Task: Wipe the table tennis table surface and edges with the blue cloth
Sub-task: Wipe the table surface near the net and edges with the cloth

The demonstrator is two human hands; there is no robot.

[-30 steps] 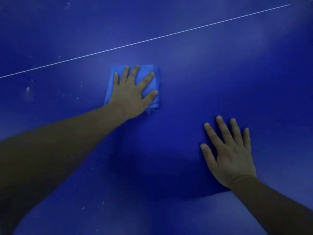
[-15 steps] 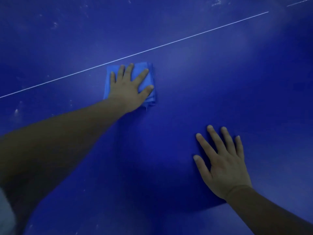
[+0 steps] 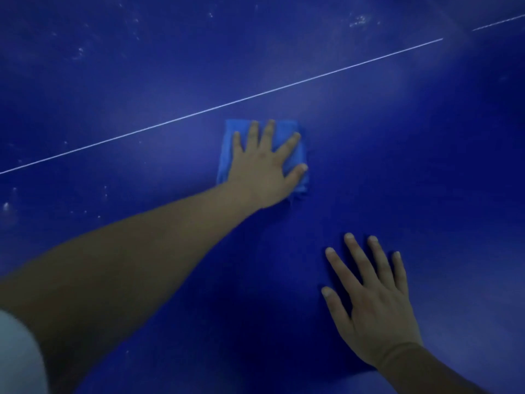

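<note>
A folded blue cloth (image 3: 227, 149) lies flat on the dark blue table tennis table (image 3: 397, 155), just below its thin white centre line (image 3: 255, 98). My left hand (image 3: 265, 166) presses down on the cloth with spread, straight fingers and covers most of it. My right hand (image 3: 372, 302) rests flat on the bare table surface nearer to me, fingers straight and slightly apart, holding nothing.
White dust specks (image 3: 359, 21) dot the table beyond the line and at the left (image 3: 7, 206). A pale sleeve (image 3: 17, 354) shows at the bottom left corner. No table edge is in view.
My left hand has slid the cloth to the right along the table, staying just below the white line. My right hand stays flat on the table.
</note>
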